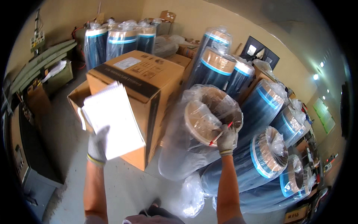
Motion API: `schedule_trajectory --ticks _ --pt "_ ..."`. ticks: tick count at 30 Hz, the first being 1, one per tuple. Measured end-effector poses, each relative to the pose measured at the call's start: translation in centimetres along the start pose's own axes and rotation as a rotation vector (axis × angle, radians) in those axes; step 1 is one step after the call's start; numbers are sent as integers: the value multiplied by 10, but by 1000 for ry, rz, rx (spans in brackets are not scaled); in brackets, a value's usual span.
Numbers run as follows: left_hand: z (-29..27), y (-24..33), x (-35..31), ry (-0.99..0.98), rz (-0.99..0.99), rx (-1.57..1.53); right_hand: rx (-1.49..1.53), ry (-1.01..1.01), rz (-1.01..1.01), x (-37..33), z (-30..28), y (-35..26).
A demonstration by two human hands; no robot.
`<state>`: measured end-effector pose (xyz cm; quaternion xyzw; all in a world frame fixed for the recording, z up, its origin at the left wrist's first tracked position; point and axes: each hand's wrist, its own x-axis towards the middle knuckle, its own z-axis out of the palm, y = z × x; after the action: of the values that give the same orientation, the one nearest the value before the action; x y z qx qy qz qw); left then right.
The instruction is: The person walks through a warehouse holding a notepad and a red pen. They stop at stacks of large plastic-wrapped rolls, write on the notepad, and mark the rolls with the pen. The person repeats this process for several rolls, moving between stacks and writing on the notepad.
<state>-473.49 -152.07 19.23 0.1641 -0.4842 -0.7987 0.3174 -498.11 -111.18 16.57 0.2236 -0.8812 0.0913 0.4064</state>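
The left hand (97, 146), in a grey knitted glove with a yellowish cuff edge, has its fingers closed on the lower left edge of a notepad (115, 123). The pad is a flat rectangle of bright white paper, tilted in front of a large cardboard carton (156, 72); its writing is too washed out to tell. The carton is matt brown and sharp-cornered, with a dark printed band and a pale label (127, 63).

The right hand (226, 142), gloved alike, grasps a slim red and white pen (213, 141) in bent fingers, slanting across the near rim of a wide roll (173, 145). Cloudy, crinkled film sheathes this roll and gathers round its tan, hollow mouth; whether the glove touches the film I cannot tell.

To the right, glossy dark-blue cylinders (229, 177) lean, banded in light blue, their wrap twisted into tufts. A crumpled clear bag (192, 196) sits on the smooth grey floor (164, 186).
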Motion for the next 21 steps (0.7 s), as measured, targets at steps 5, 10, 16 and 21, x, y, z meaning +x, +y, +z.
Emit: schedule_trajectory --ticks 5,10,16,21 --pt "60 16 118 -219 -6 -73 40 -3 41 -8 15 2" --pt "93 3 196 -320 -34 13 104 108 25 -5 9 2" --pt "83 15 247 -404 -131 210 37 70 16 -4 11 3" --pt "50 25 292 -377 -149 427 64 76 -48 0 5 6"
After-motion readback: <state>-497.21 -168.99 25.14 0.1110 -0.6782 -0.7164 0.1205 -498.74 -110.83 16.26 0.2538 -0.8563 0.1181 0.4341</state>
